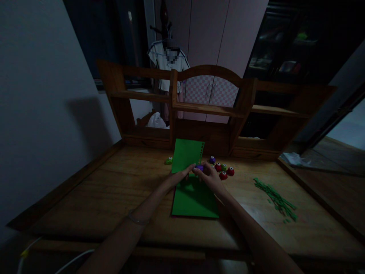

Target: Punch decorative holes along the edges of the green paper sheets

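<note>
Both hands meet above an open green notebook (pixel 195 201) on the wooden desk. My right hand (pixel 209 176) has its fingers closed round a small purple piece (pixel 199 167). My left hand (pixel 185 173) touches the same piece from the left, its fingers pressed together on it. Right of the hands sit small eyed pieces: a purple one (pixel 212 160), a green one (pixel 224 167) and several red ones (pixel 230 171). Another green eyed piece (pixel 169 161) lies left of the notebook's upper page. The fingertips' details are dim.
A pile of thin green strips (pixel 275 198) lies on the desk's right side. Along the back edge stands a wooden shelf unit (pixel 209 109). White cables (pixel 74 260) run at the lower left, by the desk's front edge.
</note>
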